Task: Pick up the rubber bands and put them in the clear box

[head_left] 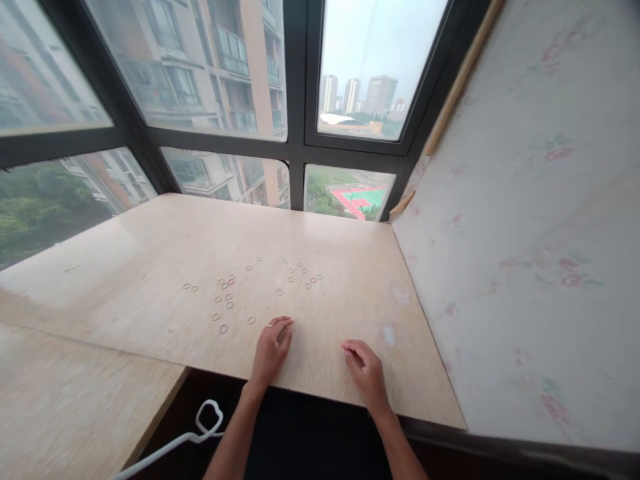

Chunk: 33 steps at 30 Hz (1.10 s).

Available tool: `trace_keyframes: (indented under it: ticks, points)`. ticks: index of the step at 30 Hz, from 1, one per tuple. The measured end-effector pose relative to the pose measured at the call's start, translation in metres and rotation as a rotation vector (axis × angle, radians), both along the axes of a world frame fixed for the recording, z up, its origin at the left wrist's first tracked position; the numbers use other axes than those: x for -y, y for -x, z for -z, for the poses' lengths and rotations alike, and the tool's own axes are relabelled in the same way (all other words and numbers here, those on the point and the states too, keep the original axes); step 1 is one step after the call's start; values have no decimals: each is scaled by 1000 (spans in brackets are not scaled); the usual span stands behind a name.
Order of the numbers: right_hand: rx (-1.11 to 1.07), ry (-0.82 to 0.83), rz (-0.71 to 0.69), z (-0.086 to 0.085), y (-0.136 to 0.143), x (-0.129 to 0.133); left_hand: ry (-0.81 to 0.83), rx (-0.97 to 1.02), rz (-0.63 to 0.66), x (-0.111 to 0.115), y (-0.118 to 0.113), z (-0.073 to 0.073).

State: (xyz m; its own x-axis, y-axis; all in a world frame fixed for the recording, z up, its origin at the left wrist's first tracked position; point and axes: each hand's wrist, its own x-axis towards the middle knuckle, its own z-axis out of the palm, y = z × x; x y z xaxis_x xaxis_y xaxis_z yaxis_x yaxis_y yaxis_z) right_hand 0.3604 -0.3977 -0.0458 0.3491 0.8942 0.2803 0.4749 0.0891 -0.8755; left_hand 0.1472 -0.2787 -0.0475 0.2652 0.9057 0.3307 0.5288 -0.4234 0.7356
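Pale marbled ledge [165, 233]: thin rings [223, 333] lie scattered ahead and leftward of our left hand [273, 343], it and our right hand [366, 372] loosely curled, whether holding anything we cannot tell; light fingertip pinches should suit us best

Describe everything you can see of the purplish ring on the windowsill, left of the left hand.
The purplish ring is a thin, round, closed band lying flat, with the beige windowsill showing through its centre. It sits nearer the front edge than the other rings, apart from them and from the left hand. Its material is too small to tell.
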Motion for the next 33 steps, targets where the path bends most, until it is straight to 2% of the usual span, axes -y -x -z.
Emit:
trace_keyframes:
  ticks: [5,16,25,33]
  points:
    - [16,-46,-26,-4,1,6,-2,-37,39,-2,-1,-1]
    - [19,-65,-31,-7,0,9,-59,-104,35,-1,-4,-1]
    - [19,-72,-46,-8,-8,36,-187,-260,67,-2,-8,-1]
    - [95,-42,-58,-8,-10,35,-135,-215,69,4,-5,-4]
